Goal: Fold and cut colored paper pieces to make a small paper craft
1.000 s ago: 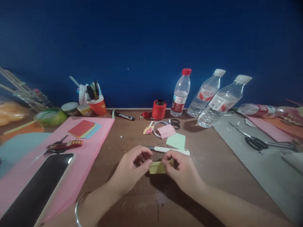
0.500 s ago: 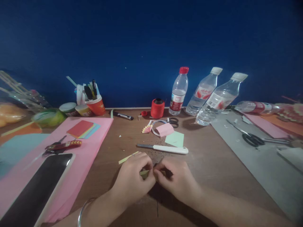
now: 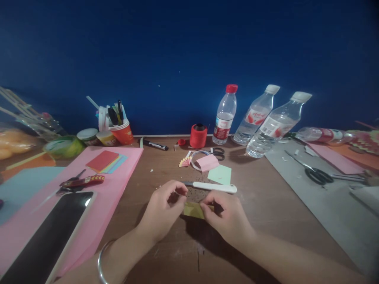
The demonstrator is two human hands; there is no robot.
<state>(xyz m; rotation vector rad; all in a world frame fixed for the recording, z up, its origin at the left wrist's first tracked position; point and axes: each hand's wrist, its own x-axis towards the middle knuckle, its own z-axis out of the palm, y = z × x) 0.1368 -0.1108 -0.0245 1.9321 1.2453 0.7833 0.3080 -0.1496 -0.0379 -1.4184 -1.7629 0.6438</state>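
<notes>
A small piece of yellow paper [image 3: 194, 210] is held just above the brown table between my two hands. My right hand [image 3: 226, 211] pinches its right part between thumb and fingers. At the paper's left edge is my left hand [image 3: 166, 205], thumb and fingertips curled close together; whether they grip the paper is hard to tell. Just beyond lies a white-handled knife [image 3: 213, 187], its blade partly behind my left hand. Past it are a pale green paper [image 3: 219, 174], a pink paper [image 3: 207, 162] and a small folded paper fan [image 3: 185, 161].
Red thread spool [image 3: 198, 136], black-handled scissors [image 3: 218, 153] and three bottles [image 3: 222, 122] stand or lie toward the blue wall. At left are a phone [image 3: 50, 236] on pink paper and a cup of pens [image 3: 122, 133]. More scissors [image 3: 318, 175] lie on the grey sheet.
My hands have moved apart, my left hand going left, and more of the yellow paper shows between them. The yellow strip near my left hand is no longer visible. The view has shifted slightly.
</notes>
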